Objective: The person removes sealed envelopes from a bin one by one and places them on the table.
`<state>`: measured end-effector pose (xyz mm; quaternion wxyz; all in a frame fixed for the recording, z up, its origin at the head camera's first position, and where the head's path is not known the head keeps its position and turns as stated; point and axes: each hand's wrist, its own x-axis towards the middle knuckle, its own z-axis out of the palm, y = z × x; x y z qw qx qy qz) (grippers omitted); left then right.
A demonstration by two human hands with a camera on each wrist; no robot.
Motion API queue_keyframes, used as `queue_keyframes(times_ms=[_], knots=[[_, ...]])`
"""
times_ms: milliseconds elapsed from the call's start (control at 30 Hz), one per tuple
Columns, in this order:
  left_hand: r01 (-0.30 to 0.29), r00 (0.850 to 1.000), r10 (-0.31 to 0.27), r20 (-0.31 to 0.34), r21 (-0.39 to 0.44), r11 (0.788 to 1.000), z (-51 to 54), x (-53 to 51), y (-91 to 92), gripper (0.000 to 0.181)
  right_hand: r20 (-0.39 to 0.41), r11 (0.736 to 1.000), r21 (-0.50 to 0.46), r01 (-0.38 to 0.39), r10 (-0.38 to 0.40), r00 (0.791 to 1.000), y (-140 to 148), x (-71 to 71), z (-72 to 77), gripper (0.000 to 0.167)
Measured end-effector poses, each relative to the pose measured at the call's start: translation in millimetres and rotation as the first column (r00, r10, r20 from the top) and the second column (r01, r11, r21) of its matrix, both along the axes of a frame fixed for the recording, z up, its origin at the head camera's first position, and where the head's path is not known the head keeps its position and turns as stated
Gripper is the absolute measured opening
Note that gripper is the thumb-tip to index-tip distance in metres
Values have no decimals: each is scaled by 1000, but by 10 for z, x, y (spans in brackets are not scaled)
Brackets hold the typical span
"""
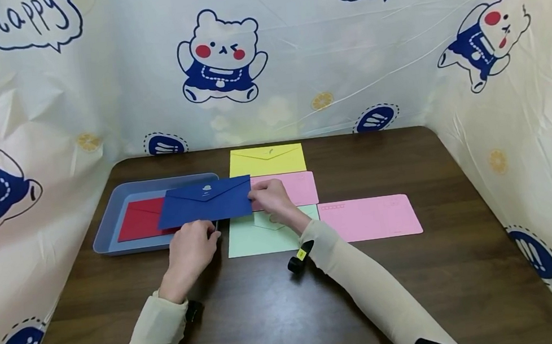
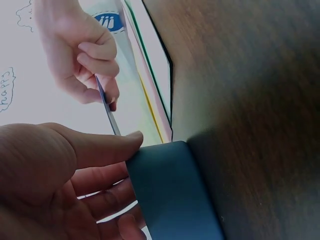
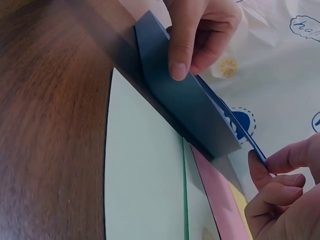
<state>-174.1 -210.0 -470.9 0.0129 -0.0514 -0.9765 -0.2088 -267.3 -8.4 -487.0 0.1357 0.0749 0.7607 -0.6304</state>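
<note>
Our right grip point(image 1: 274, 199) pinches the blue envelope point(image 1: 205, 204) at its right edge, while our left grip point(image 1: 193, 248) clasps the tray point(image 1: 105, 237) by its rim, presumably to steady it.

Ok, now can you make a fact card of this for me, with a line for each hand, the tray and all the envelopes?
Right hand: pinches the right end of the blue envelope
Left hand: at the near right corner of the tray; can't tell whether it grips tray or envelope
Blue envelope: flap side showing, partly over the tray
Tray: blue, on the table's left side
Red envelope: in the tray, partly hidden
Yellow envelope: at the back
Middle pink envelope: between yellow and green
Green envelope: nearest row
Right pink envelope: right of green
</note>
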Motion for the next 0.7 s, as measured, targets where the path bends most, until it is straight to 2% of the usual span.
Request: queue_keyframes(times_ms=[233, 700], knots=[[-10, 1000, 10, -22, -22, 1000, -19, -9, 13, 9, -33, 1000, 25, -1, 1, 999, 102, -21, -42, 17], [-18, 1000, 17, -20, -12, 1000, -11, -5, 17, 12, -16, 1000, -13, 7, -7, 1000, 206, 39, -29, 16]])
